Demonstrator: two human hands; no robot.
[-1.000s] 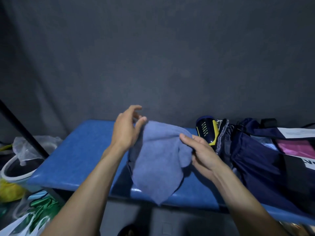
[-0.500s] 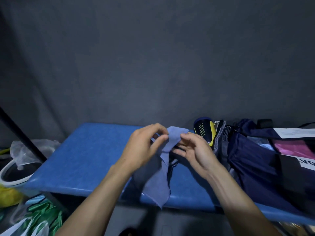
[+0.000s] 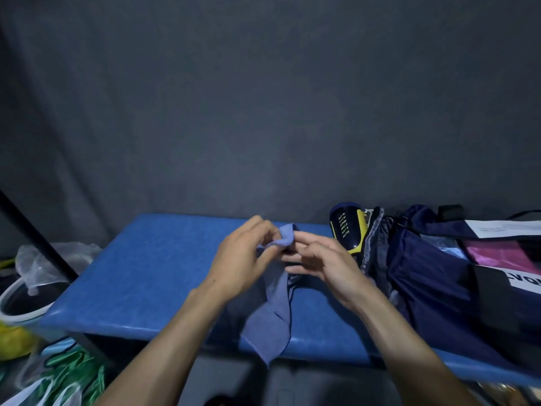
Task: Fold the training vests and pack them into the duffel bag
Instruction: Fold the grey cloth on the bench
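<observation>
Vest [image 3: 270, 320] bunched narrower | blue, hangs over bench edge | left hand [image 3: 243, 259], right hand [image 3: 325, 265] pinch top

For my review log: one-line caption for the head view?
Both hands pinch a blue cloth above the blue bench, duffel bag alongside.

Blue cloth [image 3: 270, 320] went from spread wide btwn hands to bunched narrow strip hanging over bench edge. Left hand [image 3: 243, 263] & right hand [image 3: 325, 266] moved together, both pinching its top.
</observation>
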